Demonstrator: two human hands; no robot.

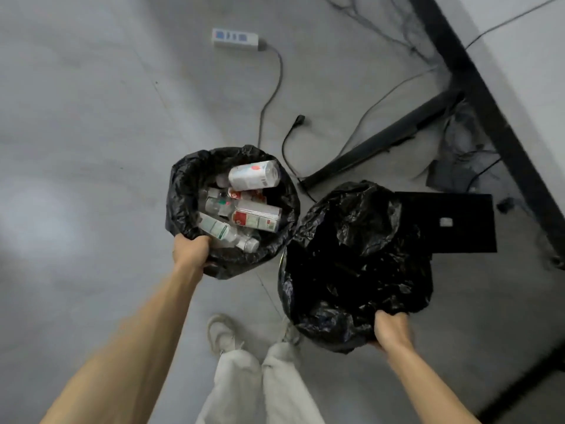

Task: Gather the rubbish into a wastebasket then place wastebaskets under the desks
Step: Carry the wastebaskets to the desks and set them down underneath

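Note:
Two wastebaskets lined with black bags are side by side above the grey floor. The left wastebasket [183, 197] holds rubbish: several plastic bottles [226, 234], a white can [253, 175] and a red-and-white carton [256, 217]. My left hand [191, 249] grips its near rim. The right wastebasket [351, 264] shows only crumpled black bag inside. My right hand [391, 330] grips its near rim. Whether either basket rests on the floor I cannot tell.
A desk [526, 75] with a black edge and black leg foot [382, 142] stands at the right. Cables and a white power strip [237, 38] lie on the floor ahead. A flat black box [458, 221] lies behind the right basket. My shoes [223, 332] are below.

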